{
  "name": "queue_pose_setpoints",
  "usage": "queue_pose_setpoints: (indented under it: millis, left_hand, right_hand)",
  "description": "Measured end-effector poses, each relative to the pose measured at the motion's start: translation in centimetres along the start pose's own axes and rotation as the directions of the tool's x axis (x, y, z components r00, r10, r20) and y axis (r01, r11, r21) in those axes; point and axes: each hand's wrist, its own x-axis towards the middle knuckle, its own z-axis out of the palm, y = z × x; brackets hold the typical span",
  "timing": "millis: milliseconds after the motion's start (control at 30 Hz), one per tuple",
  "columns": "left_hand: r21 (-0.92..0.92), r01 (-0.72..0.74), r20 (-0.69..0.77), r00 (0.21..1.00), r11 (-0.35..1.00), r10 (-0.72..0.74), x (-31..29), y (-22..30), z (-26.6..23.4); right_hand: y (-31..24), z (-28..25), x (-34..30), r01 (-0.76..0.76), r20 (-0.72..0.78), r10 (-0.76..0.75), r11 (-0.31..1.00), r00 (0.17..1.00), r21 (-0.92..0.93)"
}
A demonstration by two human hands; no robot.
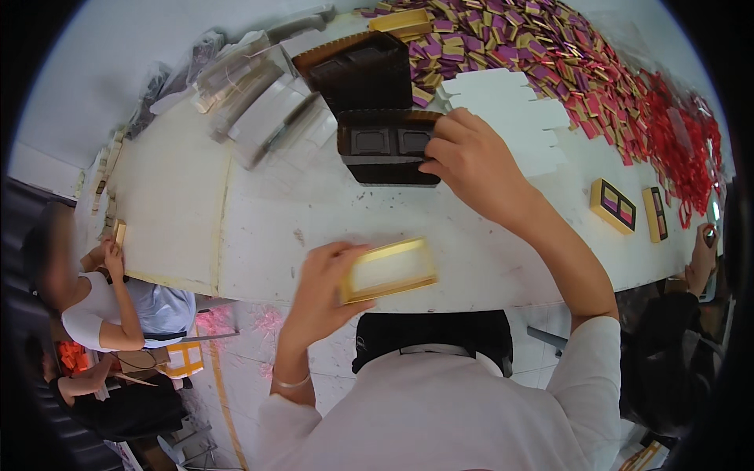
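In my left hand [318, 294] is a small gold box [430, 275] with a pale inside or window, held by its left end just over the front part of the table. My right hand [475, 161] reaches farther out, its fingers pinched at the right end of a dark brown plastic tray [369, 143] with two square compartments. Those fingers cover that end of the tray. Behind it stands a stack of similar dark trays [357, 71], tilted.
A big heap of purple, red and gold small pieces [503, 39] covers the far right, beside red ribbons [683, 149]. White card sheets [510, 110] lie before it. Clear plastic packs [271, 118] stand left. Two filled gold boxes [614, 206] sit right. Other people [102, 306] work nearby.
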Motion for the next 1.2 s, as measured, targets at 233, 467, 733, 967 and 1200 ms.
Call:
queue_pose_setpoints:
  millis: [233,467,733,967,1200]
  left_hand:
    - [0.054,-0.172,0.174,0.972,0.984,0.160,6.5,4.9,6.1]
    - [-0.144,-0.077,0.081,0.993,0.987,0.089,7.7,5.3,9.2]
    - [-0.185,-0.056,0.213,0.972,0.981,0.096,9.1,6.8,9.1]
    - [-0.228,-0.067,0.208,0.971,0.971,0.116,9.1,6.1,9.1]
    - [-0.265,-0.052,0.179,0.979,0.963,0.102,9.4,6.2,9.2]
  right_hand:
    - [-0.6,-10.4,-6.0,-0.552,0.170,0.585,0.572,0.793,0.607]
    - [-2.5,-10.9,-14.4,-0.948,0.716,0.627,0.144,0.308,0.282]
    - [-1.5,-7.7,-12.9,-0.884,0.586,0.713,0.467,0.386,0.014]
    - [-2.6,-10.7,-14.4,-0.257,0.576,0.211,0.966,0.790,-0.002]
    - [-2.3,-8.9,-17.0,-0.487,0.436,0.307,0.778,0.846,0.397]
